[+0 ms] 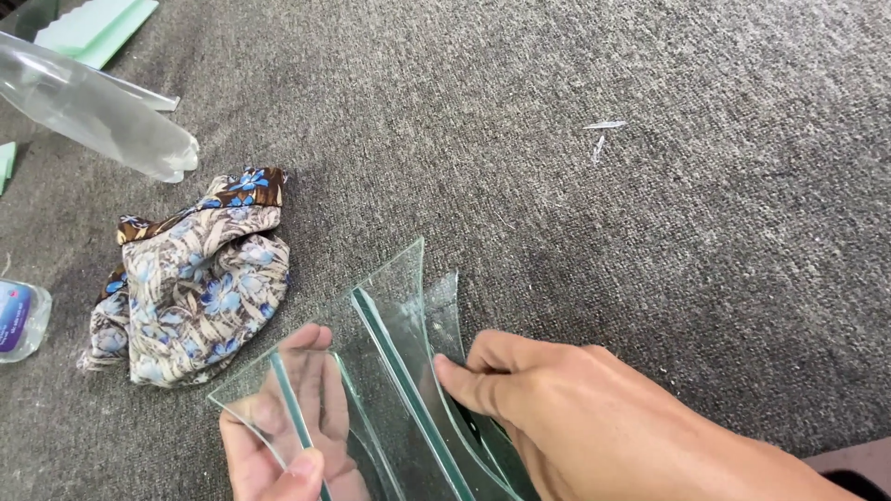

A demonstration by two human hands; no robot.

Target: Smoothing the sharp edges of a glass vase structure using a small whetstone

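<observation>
The left hand (278, 436) lies palm-up under a clear, green-edged curved pane of glass (390, 371), fingers spread flat beneath it and the thumb pressed onto its near edge. The right hand (548, 408) comes in from the near right, its fingertips pressed together against the edge of a narrower curved shard of clear glass (444, 311) that leans against the pane. Both pieces sit at the near middle of the grey carpeted surface (650, 232).

The raw cut edges run right along the thumb and fingertips, so a slide of either hand along them could slice skin. The two pieces touch edge to edge, and a twist or squeeze could chip or snap one. Small glass splinters (603, 130) lie far right on the carpet and could prick a hand set down there.

A small clear bottle with a blue label (20, 320) lies at the left edge; its contents cannot be told. A clear plastic bottle (93, 107) at far left looks empty. A crumpled brown-and-blue floral cloth (190, 278) lies between them.
</observation>
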